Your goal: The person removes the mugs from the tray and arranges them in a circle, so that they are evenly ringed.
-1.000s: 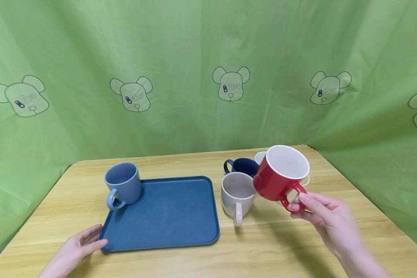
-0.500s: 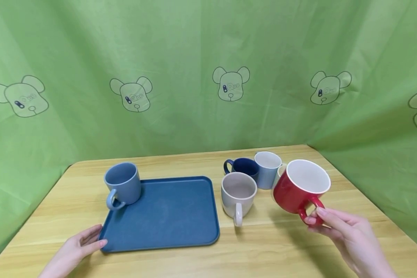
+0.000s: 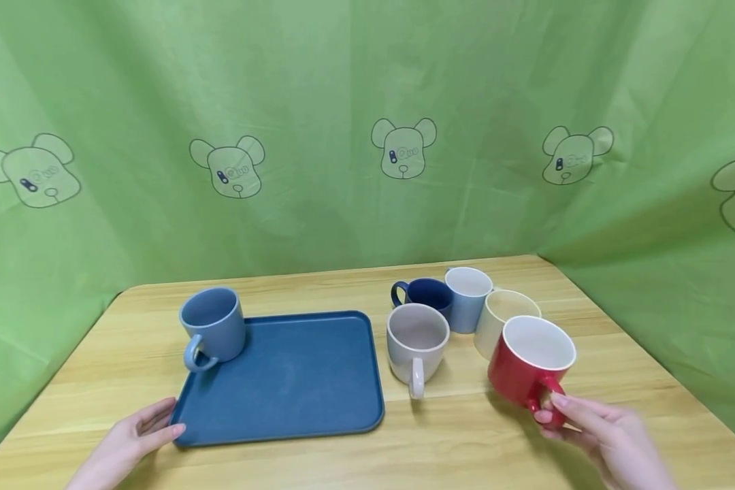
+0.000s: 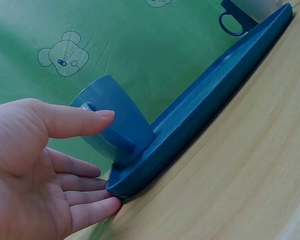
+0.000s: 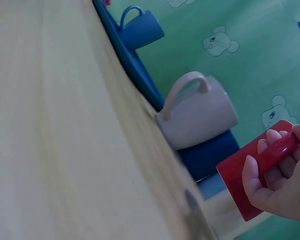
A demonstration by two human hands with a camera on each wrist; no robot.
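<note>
Gripping the red mug [image 3: 529, 364] by its handle, right hand [image 3: 600, 435] fingers curled; glazed, breakable, slippery. Left hand [image 3: 128, 442] lies open.

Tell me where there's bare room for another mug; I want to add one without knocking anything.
Most of the blue tray is bare, right of the light blue mug in its far left corner. The table is bare along its near edge. It is crowded where the red mug in the right hand adjoins the four mugs.
</note>
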